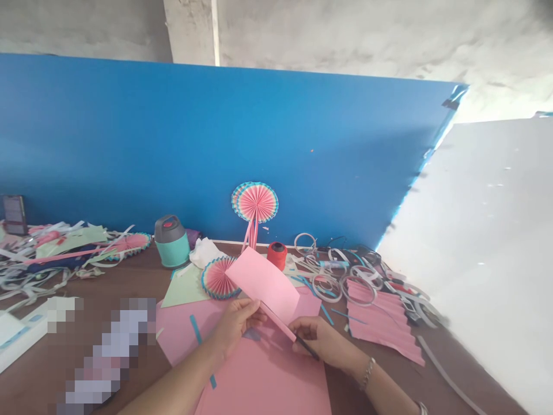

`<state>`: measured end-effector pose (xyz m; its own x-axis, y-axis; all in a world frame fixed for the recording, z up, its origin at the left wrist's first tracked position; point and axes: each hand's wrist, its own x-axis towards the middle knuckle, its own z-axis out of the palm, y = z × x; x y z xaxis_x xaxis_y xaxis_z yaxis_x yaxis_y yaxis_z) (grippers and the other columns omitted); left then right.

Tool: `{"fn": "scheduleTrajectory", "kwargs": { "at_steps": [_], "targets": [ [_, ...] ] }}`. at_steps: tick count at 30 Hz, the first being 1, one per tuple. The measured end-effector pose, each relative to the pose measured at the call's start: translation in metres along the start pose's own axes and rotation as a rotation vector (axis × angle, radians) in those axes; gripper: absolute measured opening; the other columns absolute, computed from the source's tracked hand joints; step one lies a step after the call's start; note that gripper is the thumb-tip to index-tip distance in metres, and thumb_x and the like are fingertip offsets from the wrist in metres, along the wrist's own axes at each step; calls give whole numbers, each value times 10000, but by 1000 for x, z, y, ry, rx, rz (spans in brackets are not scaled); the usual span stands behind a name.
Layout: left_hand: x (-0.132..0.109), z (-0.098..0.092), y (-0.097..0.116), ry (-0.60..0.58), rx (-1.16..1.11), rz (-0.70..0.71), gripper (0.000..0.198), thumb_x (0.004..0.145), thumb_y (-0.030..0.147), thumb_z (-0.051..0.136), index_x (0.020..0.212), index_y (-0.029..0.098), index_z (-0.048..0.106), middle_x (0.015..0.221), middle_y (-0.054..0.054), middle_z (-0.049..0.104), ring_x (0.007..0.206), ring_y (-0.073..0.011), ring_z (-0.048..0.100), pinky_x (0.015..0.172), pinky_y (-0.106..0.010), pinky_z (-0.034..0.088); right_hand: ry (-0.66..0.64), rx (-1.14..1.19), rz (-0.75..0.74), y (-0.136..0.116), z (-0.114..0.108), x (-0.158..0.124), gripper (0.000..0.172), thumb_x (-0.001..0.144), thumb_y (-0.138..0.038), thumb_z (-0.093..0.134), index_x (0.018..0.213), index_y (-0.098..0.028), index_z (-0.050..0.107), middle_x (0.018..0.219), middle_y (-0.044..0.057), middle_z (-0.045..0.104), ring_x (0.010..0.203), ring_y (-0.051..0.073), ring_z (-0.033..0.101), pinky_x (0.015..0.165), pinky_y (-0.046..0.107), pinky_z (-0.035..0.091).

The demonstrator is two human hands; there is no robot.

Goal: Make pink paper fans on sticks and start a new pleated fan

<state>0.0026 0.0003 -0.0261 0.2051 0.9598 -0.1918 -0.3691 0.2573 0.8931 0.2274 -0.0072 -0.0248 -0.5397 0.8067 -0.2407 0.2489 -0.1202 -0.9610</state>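
My left hand (235, 325) pinches the near edge of a folded pink paper sheet (264, 282) and holds it raised above the table. My right hand (317, 340) grips the same sheet at its lower right corner, and a thin dark tool (307, 347), maybe scissors or a pen, pokes out between its fingers. Under both hands lies a large pink sheet (268, 374) with blue paper strips (196, 328) on it. A half-open pink and blue paper fan (216, 278) lies just behind the held sheet.
A finished paper fan (254, 202) leans on the blue board (173, 144). A teal flask (171, 241), red thread spool (277, 255), tape rings (341, 282) and pleated pink paper (380, 320) sit around. Paper scraps (56, 253) pile at left. A white board (488, 242) stands right.
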Motion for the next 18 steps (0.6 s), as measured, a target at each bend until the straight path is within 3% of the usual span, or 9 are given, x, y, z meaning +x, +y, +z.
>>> {"fn": "scheduleTrajectory", "kwargs": {
  "at_steps": [18],
  "targets": [
    [-1,0,0,-22,34,-9,326,658,421,749,695,101,700,662,-66,667,604,-136,613,574,-222,471,15,-37,-42,6,3,3,279,629,-297,723,851,-144,651,579,-47,531,465,47,394,431,156,309]
  ]
}}
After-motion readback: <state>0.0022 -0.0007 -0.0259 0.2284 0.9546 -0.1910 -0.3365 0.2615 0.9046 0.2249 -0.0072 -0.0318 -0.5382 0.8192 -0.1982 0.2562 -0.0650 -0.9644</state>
